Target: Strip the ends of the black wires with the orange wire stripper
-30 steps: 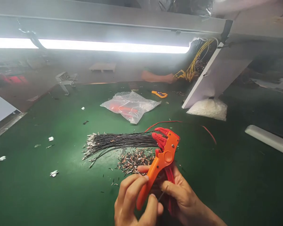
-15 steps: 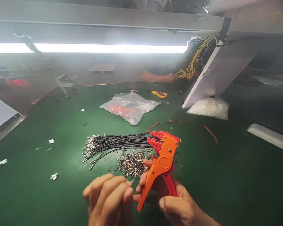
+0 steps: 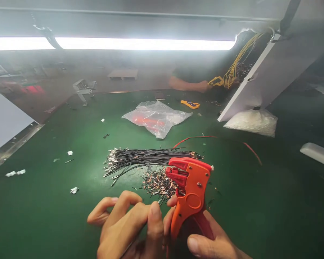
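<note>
My right hand (image 3: 213,241) is wrapped round the orange and red handles of a wire stripper (image 3: 191,187). Its red jaws point left, with no wire seen between them. Just left of it, my left hand (image 3: 129,223) pinches a thin black wire (image 3: 130,245) between thumb and forefinger, the other fingers curled; most of that wire is hidden by the hand. Beyond the hands lies a bundle of black wires (image 3: 148,157) with metal tips at the left end. A heap of black and copper offcuts (image 3: 158,181) sits between bundle and hands, partly behind the stripper.
Farther back lie a clear plastic bag (image 3: 159,118) with red things inside and a yellow wire stripper (image 3: 190,104). A bag of white pieces (image 3: 251,122) rests by a slanted panel (image 3: 259,79). Across the table, another person's arm (image 3: 189,84) holds a yellow tool. A lamp (image 3: 140,44) hangs overhead.
The view has shifted, so table things appear farther right. The stripper sits lower against the bundle, uncovering the bundle's right end. My left hand has turned, its thumb now showing upright against the forefinger.
</note>
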Tool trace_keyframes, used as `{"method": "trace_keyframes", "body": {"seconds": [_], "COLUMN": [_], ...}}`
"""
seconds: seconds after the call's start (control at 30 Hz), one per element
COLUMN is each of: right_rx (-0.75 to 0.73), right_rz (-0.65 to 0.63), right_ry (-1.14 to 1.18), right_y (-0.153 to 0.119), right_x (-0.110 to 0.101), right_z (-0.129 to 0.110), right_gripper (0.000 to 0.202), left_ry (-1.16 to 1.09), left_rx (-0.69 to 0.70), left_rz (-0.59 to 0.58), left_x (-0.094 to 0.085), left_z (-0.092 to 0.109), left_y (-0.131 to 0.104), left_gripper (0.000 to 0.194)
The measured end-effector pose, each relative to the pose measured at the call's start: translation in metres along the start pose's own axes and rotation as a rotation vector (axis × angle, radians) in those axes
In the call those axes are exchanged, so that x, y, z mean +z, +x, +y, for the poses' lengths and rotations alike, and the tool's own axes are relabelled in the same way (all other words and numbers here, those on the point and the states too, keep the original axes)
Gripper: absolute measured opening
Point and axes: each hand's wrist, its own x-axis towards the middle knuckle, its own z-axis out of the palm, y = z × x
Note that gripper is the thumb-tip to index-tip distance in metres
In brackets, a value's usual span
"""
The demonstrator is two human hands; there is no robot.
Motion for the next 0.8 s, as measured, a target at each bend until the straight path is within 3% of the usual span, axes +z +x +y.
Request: {"method": "trace_keyframes", "body": {"seconds": [0.2,0.4,0.57,0.8], "right_rx": [0.006,-0.088,-0.093,-0.079], "right_rz": [-0.011,-0.113,-0.112,-0.120], "right_ry": [-0.025,-0.124,-0.121,-0.121], "right_y": [0.001,0.002,0.004,0.007], "right_x": [-0.002,-0.008,-0.009,-0.007], "right_z": [0.008,0.017,0.014,0.016], "right_gripper": [0.050,0.047,0.044,0.040], "left_ry": [-0.246,-0.322,-0.345,-0.342], "left_rx": [-0.071,-0.135,-0.280,-0.316], "left_rz": [-0.092,-0.139,-0.075,-0.035], "left_x": [0.003,0.009,0.012,0.016], "left_z": [-0.010,-0.005,0.007,0.017], "left_y": [-0.001,-0.010,-0.013,-0.014], "left_gripper": [0.027,0.036,0.042,0.050]}}
